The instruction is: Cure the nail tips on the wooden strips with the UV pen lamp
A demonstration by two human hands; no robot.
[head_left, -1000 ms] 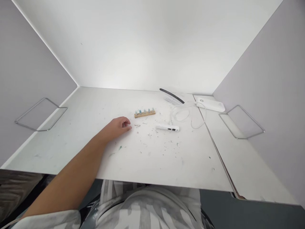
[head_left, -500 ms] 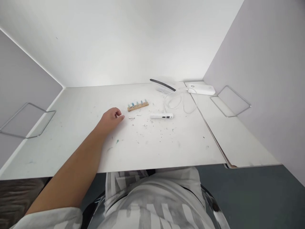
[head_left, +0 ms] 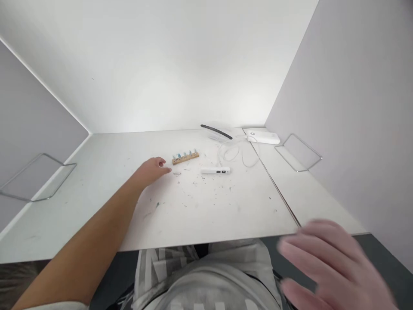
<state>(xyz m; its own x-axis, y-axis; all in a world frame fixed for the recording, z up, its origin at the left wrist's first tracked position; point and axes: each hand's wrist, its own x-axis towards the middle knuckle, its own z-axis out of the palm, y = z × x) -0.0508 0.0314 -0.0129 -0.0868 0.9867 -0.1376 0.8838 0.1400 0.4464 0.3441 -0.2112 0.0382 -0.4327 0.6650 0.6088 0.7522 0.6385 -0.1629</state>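
Over the left-centre of the white table, my left hand (head_left: 152, 171) has its thumb and fingers apart with nothing between them. Its thumb tip is near a small metal piece (head_left: 177, 173). Beyond that lies a wooden strip (head_left: 186, 159) carrying several clear and bluish bits. To its right is a slim white device (head_left: 215, 171) with dark buttons. My right hand (head_left: 332, 262), blurred by motion, is at the lower right by the table's front edge, thumb apart from the fingers, nothing seen in it.
A white cable (head_left: 242, 160) loops behind the device near a white box (head_left: 263, 137). A black curved strip on clear plastic (head_left: 217, 131) lies at the back. Wire frames stand at left (head_left: 48, 197) and right (head_left: 298, 171). Dark crumbs dot the tabletop (head_left: 200, 215).
My right hand has come into view at the lower right. My left thumb and fingers are spread a little wider. The view has tilted, so the table sits lower.
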